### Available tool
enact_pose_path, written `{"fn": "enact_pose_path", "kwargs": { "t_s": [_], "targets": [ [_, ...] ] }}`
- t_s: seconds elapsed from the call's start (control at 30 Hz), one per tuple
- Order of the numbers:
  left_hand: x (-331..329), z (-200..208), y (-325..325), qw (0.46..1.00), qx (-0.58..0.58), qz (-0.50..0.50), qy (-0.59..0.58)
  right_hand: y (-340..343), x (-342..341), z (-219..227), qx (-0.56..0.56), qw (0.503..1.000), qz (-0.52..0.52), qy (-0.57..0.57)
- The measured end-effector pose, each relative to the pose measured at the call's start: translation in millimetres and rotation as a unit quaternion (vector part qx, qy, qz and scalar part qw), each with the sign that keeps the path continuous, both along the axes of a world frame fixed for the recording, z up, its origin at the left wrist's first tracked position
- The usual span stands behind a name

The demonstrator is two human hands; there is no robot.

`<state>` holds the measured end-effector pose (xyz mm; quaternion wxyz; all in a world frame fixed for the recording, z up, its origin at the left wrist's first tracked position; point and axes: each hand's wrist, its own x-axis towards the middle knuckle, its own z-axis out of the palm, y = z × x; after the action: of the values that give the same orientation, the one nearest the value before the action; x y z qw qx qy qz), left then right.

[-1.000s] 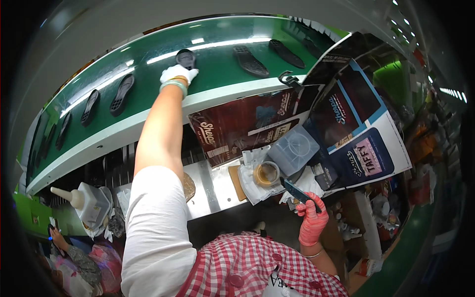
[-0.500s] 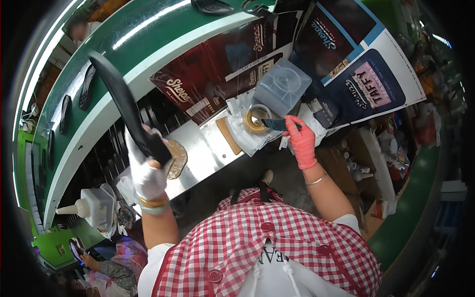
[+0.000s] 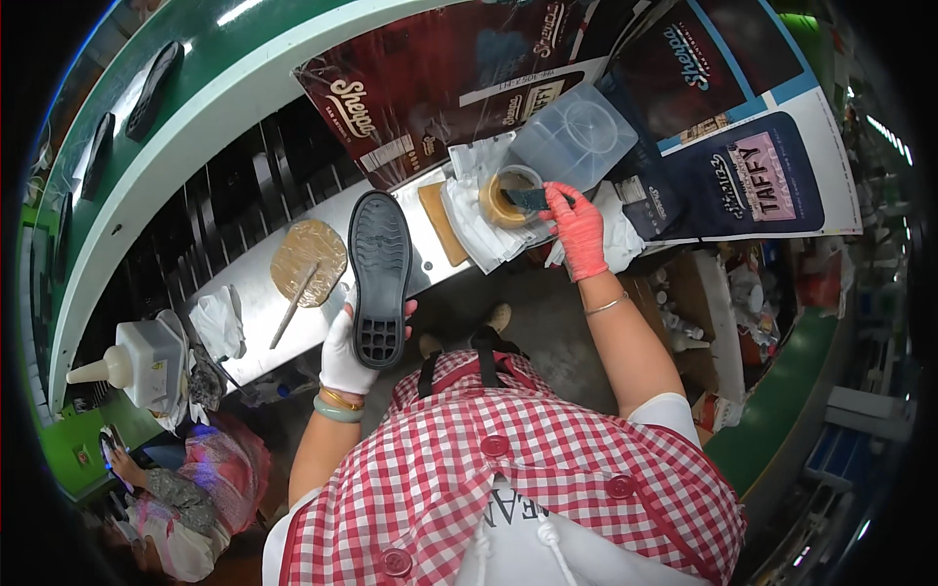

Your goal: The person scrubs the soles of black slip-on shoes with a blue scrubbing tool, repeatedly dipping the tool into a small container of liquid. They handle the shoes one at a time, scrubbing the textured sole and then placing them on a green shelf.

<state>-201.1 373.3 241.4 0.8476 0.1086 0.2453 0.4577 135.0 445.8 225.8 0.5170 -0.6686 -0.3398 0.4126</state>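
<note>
Black sole [image 3: 379,278]: compared with half a second ago, it has swung nearer to the cup [image 3: 508,217] and turned from a leftward lean to almost straight; now it is held left of the cup, closer to the person.
Long axis: it runs away from the body; the wide toe end points outward, the heel end with square pockets points to the person, and the ridged face looks up.
Left hand [image 3: 349,354]: white-gloved, curled around the heel half from below, with fingertips at both edges.
Right hand [image 3: 578,234]: pink-gloved, just right of the cup, fingers pinched on a dark flat tool [image 3: 531,199].
Tool end: inside the cup's mouth; whether it touches the amber content, I cannot tell.
White sheets [image 3: 474,210]: under the cup and to its left.
Clear box [image 3: 576,137]: just beyond the cup, on its right.
Brown disc [image 3: 309,264]: well left of the cup, a thin stick [image 3: 293,305] lying across its edge.
Nozzle bottle [image 3: 147,366]: far left of the cup.
</note>
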Motion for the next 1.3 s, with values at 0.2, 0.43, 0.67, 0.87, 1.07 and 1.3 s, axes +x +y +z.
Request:
{"fn": "enact_pose_path", "kwargs": {
  "t_s": [0.2, 0.43, 0.67, 0.87, 1.07, 1.3],
  "targets": [
    [-11, -31, -3, 0.999, -0.022, 0.03, 0.02, -10, 11, -5, -0.03, 0.997, 0.002, 0.065],
    [2, -3, -5, 0.998, 0.004, 0.063, -0.008, -42, -89, 84, 0.028, 0.968, 0.139, 0.208],
    [4, 27, -7, 0.997, 0.048, 0.036, -0.048, -54, -145, 117, 0.039, 0.967, 0.175, 0.18],
    [2, 33, -7, 0.995, 0.086, 0.027, -0.031, -59, -151, 122, 0.012, 0.967, 0.195, 0.162],
    [4, 30, -2, 0.994, 0.05, 0.083, -0.054, -76, -159, 126, 0.012, 0.966, 0.23, 0.118],
    [7, 38, 6, 0.984, 0.012, 0.084, -0.157, -84, -161, 135, 0.0, 0.952, 0.279, 0.129]
  ]
}}
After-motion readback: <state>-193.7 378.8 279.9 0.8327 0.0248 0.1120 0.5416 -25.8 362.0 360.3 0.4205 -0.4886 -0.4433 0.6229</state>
